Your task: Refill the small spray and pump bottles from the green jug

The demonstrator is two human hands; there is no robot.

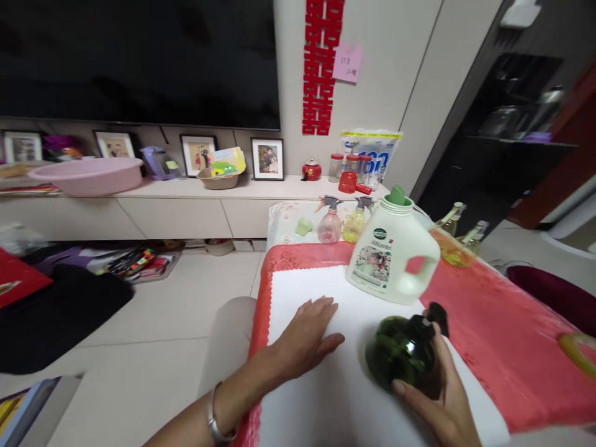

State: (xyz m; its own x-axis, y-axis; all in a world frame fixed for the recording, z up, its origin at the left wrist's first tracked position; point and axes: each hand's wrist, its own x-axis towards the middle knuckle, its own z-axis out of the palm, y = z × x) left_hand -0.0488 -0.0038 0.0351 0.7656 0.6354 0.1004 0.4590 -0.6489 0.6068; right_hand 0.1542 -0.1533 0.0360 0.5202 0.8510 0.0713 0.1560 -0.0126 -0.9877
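My left hand (311,332) lies flat on the white sheet (321,397), fingers stretched out and nothing in them. In my right hand (444,400) is a dark green pump bottle (398,351), gripped around its side and slightly blurred. The bottle is over the right part of the sheet, and its black pump head points up and to the right. Just behind it stands a large pale green detergent jug (395,248), uncapped, with a green spout showing in its neck. A small pale green cap-like piece (304,226) rests farther back.
Behind the jug stand a pink spray bottle (329,223) and a yellow spray bottle (354,225). Two clear bottles (459,242) are to the right on the red tablecloth (507,347). A roll of tape (577,352) lies at the right edge. A cabinet (177,217) runs along the wall.
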